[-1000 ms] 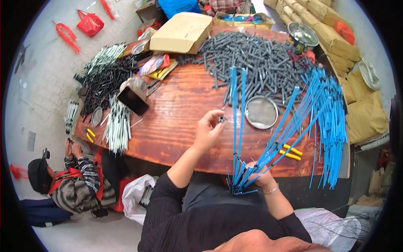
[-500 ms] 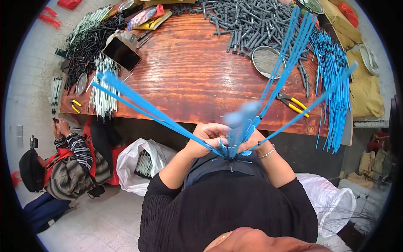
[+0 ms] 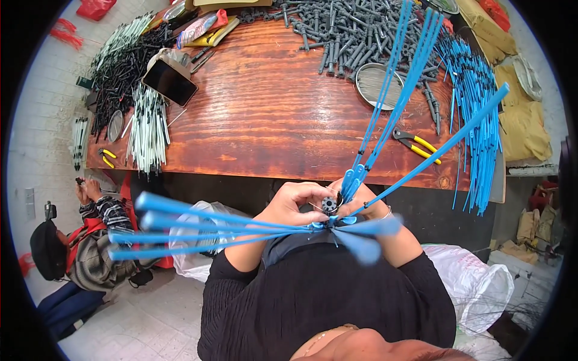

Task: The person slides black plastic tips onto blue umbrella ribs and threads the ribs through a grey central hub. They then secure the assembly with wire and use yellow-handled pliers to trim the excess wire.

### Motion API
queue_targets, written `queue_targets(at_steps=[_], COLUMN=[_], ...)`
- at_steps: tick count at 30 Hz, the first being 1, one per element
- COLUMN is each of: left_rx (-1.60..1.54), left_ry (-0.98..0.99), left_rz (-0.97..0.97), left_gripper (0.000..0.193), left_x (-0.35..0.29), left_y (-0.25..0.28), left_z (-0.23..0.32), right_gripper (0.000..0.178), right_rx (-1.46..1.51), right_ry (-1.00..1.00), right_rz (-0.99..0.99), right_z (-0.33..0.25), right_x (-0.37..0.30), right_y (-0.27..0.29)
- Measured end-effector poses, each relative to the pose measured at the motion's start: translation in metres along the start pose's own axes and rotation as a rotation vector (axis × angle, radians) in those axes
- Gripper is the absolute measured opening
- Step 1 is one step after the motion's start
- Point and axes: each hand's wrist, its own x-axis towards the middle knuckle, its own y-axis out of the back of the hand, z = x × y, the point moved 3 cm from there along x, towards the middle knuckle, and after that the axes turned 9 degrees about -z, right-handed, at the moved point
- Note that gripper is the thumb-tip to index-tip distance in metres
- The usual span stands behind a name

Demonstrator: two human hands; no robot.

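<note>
Pinching a round dark hub (image 3: 329, 205) before the torso, the left hand (image 3: 295, 203) is facing the right hand (image 3: 360, 197), whose grip is hiding behind blue rods (image 3: 436, 147). The hub is looking light and stiff, best held itself; the rods are splaying, likely springy. Both forearms are pointing inward, near the counter (image 3: 265, 102).

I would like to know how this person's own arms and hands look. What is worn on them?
Both the left hand and the right hand are without gloves. The left sleeve and the right sleeve are black, finely creased, and end near the elbows, so the forearms are bare. A thin, silvery bracelet circles the right wrist.
</note>
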Motion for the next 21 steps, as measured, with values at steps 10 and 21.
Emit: queue_targets(at_steps=[10,21], left_rx=[0.24,0.158], left_ry=[0.116,-0.08], left_rz=[-0.061,0.015], left_gripper=[0.033,0.03], left_x=[0.008,0.009], left_y=[-0.003,-0.001], left_z=[0.006,0.006], right_gripper=[0.027,0.026], right_rx=[-0.007,-0.029], right_ry=[0.075,0.091], right_rz=[-0.063,-0.075], right_z=[-0.002,-0.004], right_x=[-0.001,0.0], right_y=[-0.001,-0.001])
